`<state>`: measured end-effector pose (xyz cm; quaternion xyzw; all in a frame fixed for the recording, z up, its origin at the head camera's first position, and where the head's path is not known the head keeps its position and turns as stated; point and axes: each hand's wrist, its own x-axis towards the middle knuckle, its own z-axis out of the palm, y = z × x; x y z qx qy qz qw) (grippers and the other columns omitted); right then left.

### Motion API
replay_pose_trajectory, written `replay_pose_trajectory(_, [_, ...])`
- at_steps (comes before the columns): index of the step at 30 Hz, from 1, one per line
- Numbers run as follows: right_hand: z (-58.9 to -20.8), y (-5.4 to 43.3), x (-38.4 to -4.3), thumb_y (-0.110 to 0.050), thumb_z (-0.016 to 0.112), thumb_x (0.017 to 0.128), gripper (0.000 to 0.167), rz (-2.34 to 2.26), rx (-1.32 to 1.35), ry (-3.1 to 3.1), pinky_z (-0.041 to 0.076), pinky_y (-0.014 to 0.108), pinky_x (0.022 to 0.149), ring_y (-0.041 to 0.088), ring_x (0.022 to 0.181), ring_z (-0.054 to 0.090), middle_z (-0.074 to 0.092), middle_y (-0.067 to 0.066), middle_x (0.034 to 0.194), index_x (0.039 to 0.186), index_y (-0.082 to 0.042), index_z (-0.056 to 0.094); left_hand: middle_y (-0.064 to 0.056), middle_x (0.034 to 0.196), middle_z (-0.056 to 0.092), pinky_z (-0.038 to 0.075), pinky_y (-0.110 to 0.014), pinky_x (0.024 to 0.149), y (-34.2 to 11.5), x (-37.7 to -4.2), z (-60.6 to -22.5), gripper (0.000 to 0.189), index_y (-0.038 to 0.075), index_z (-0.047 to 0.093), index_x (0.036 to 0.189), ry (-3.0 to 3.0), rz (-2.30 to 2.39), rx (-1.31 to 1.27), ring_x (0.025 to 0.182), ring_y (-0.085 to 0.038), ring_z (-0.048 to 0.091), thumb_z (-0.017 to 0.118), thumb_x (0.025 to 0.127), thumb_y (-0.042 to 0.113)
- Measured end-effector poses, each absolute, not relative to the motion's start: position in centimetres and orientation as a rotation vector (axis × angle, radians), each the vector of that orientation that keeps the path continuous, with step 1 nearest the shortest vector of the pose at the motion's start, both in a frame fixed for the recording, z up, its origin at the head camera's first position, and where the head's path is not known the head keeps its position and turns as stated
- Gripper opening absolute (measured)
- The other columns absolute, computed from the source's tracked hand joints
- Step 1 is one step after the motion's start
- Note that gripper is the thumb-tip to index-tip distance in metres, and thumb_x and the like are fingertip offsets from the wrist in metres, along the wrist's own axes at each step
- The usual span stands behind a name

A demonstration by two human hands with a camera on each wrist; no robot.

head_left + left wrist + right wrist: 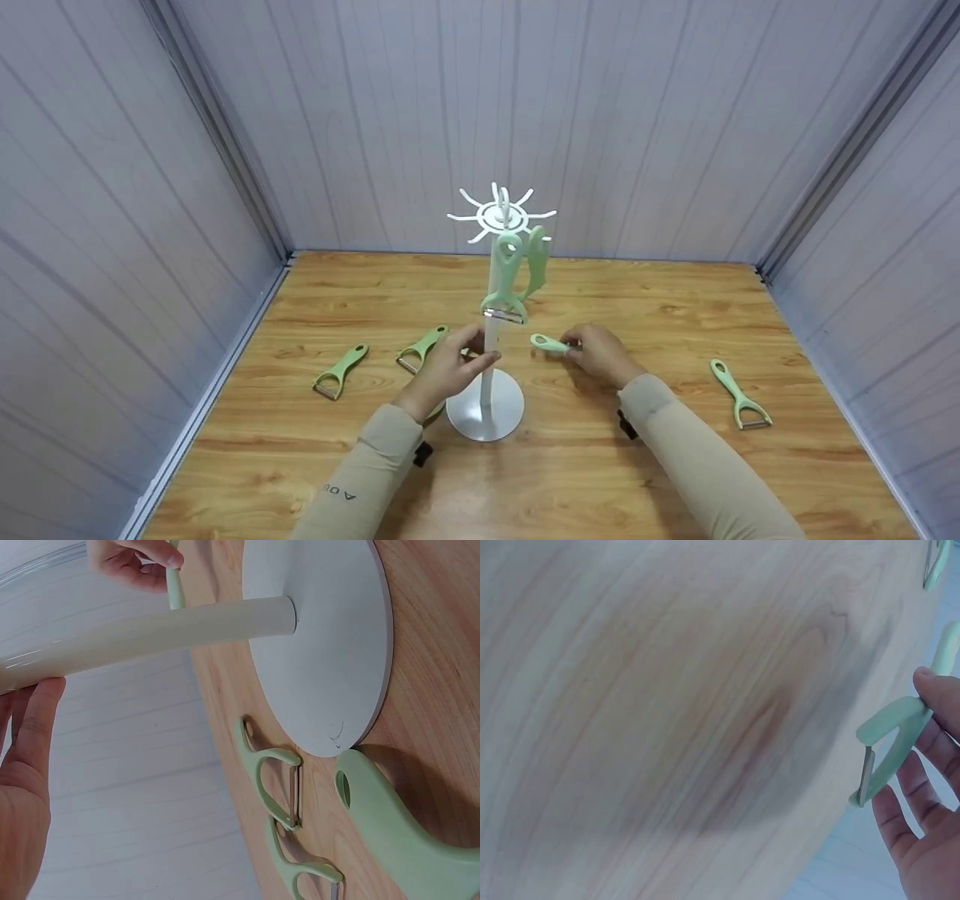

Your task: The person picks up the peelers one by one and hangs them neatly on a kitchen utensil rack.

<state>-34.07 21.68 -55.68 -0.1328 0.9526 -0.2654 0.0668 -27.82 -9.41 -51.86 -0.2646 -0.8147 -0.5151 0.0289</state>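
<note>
My left hand [450,369] grips the pole [187,626] of a white hook stand, its thumb and fingers on either side of it. The stand's round base [510,409] rests on the table. From hooks at the stand's top [501,217] hang two light green peelers, one in front [509,270] and one turned sideways [537,262]. To the right of the pole, my right hand [602,354] pinches another green peeler [889,731] near its forked head. That peeler's handle [547,343] points left toward the pole.
Two green peelers [341,371] [421,346] lie left of the stand. Another peeler [405,840], mostly hidden by the left wrist in the head view, lies beside the base. One more peeler [739,394] is at the far right. Panelled walls [375,112] enclose the wooden table [585,480].
</note>
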Motion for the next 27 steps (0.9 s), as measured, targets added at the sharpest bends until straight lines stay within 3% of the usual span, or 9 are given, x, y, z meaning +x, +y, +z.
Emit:
replay_pose_trajectory(10, [-55.2, 21.7, -33.1, -0.009, 0.077, 0.101, 0.017, -0.849, -0.471, 2.936, 0.059, 0.052, 0.091, 0.029, 0.103, 0.069, 0.077, 0.011, 0.113, 0.118, -0.005, 0.080, -0.012, 0.104, 0.078, 0.064, -0.028, 0.080, -9.4, -27.9, -51.9, 0.021, 0.001, 0.071, 0.119, -2.494, -1.567, -0.842, 0.097, -0.026, 0.077, 0.076, 0.104, 0.015])
replay_pose_trajectory(27, [-53.5, 21.4, -31.8, -0.008, 0.076, 0.102, 0.019, -1.007, -0.475, 2.960, 0.062, 0.053, 0.090, 0.030, 0.103, 0.074, 0.077, 0.015, 0.114, 0.120, -0.001, 0.077, -0.011, 0.102, 0.077, 0.060, -0.024, 0.078, -9.3, -27.8, -51.9, 0.024, -0.002, 0.070, 0.119, -2.480, -1.590, -0.828, 0.095, -0.022, 0.074, 0.076, 0.104, 0.015])
